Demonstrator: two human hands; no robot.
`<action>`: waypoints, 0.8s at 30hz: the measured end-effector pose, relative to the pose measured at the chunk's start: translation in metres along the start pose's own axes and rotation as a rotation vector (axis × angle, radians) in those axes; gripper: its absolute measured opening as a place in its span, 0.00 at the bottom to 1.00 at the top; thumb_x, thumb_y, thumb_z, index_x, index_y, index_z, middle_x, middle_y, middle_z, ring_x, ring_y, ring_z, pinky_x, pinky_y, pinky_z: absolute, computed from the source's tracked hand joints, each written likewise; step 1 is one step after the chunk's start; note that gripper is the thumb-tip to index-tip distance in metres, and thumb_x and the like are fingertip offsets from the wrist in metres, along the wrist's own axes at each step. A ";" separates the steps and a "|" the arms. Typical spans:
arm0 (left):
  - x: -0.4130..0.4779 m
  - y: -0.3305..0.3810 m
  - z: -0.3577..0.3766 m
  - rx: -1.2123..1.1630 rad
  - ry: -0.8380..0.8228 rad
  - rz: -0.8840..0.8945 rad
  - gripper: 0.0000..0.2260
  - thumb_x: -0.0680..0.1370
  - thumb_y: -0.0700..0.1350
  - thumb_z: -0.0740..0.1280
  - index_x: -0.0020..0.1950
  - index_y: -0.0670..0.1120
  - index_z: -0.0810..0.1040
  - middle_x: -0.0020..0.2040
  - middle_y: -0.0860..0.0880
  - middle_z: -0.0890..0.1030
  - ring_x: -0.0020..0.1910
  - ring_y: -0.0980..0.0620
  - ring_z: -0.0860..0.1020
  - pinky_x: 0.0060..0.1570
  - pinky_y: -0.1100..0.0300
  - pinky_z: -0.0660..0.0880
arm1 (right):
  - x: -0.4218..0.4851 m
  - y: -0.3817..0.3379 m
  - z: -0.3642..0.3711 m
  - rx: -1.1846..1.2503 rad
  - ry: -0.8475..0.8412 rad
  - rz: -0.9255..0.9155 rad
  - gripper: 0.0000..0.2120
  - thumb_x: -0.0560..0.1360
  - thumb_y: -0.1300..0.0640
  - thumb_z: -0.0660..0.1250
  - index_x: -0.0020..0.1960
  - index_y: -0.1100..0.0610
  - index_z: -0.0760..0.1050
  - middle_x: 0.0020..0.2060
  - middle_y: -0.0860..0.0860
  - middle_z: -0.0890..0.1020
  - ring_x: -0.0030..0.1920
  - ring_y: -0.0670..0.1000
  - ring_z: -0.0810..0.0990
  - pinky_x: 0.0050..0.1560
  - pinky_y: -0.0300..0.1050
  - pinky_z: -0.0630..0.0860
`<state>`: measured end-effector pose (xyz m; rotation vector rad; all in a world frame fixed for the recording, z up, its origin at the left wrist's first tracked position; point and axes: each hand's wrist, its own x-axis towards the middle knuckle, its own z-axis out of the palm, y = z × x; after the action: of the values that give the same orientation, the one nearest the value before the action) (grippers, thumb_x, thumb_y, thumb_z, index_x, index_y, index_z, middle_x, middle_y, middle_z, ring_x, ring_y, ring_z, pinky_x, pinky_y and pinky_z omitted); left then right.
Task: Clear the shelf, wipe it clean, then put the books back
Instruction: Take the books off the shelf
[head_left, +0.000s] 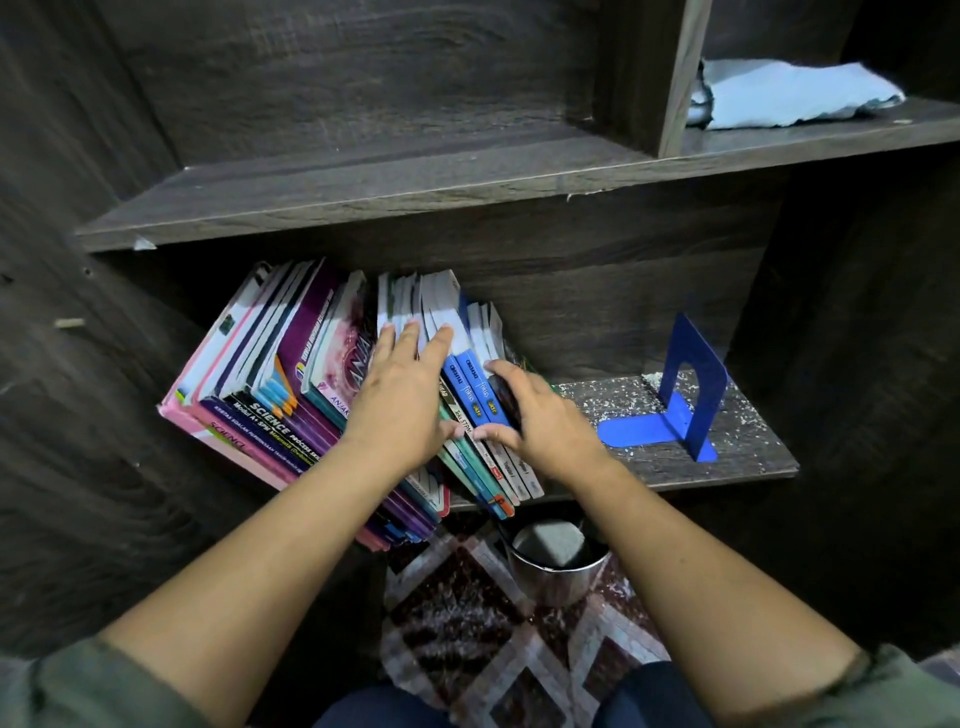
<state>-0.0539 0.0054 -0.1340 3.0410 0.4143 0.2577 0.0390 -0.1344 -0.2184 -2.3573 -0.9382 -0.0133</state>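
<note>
A row of books (291, 374) leans to the left on the lower shelf (737, 462), with their spines toward me. My left hand (400, 395) lies on the tops of the middle books, fingers straight and spread. My right hand (530, 415) grips the right-hand bundle of thin books (475, 374), thumb across the spines and fingers curled round the far side. The bare right part of the shelf is speckled with white dust. A light blue cloth (789, 93) lies on the upper shelf at the right.
A blue metal bookend (691, 395) stands on the dusty right part of the lower shelf. Below the shelf, a round metal bin (556, 561) sits on a patterned rug (467, 623). Dark wooden cabinet walls close in left and right.
</note>
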 end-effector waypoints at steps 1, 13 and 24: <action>0.000 0.000 -0.001 -0.003 -0.004 -0.004 0.49 0.69 0.53 0.77 0.79 0.54 0.46 0.80 0.47 0.48 0.78 0.44 0.44 0.74 0.49 0.48 | 0.000 0.001 0.000 -0.009 0.004 -0.001 0.38 0.71 0.31 0.61 0.75 0.43 0.54 0.69 0.53 0.69 0.62 0.61 0.75 0.56 0.59 0.76; 0.004 0.003 -0.002 0.020 -0.008 0.009 0.49 0.70 0.52 0.77 0.78 0.59 0.46 0.79 0.44 0.51 0.78 0.42 0.46 0.73 0.46 0.56 | -0.007 -0.006 0.043 0.127 0.279 0.412 0.46 0.68 0.38 0.71 0.78 0.51 0.54 0.71 0.51 0.70 0.69 0.54 0.70 0.67 0.54 0.69; 0.003 0.003 -0.005 0.161 -0.037 0.035 0.50 0.71 0.59 0.73 0.78 0.56 0.38 0.78 0.41 0.51 0.78 0.40 0.48 0.74 0.41 0.50 | -0.004 0.004 0.035 0.135 0.270 0.418 0.30 0.72 0.46 0.71 0.67 0.58 0.67 0.57 0.57 0.79 0.57 0.60 0.78 0.55 0.49 0.72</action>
<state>-0.0514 0.0035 -0.1280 3.2072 0.3980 0.1770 0.0314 -0.1209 -0.2503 -2.3074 -0.3013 -0.0965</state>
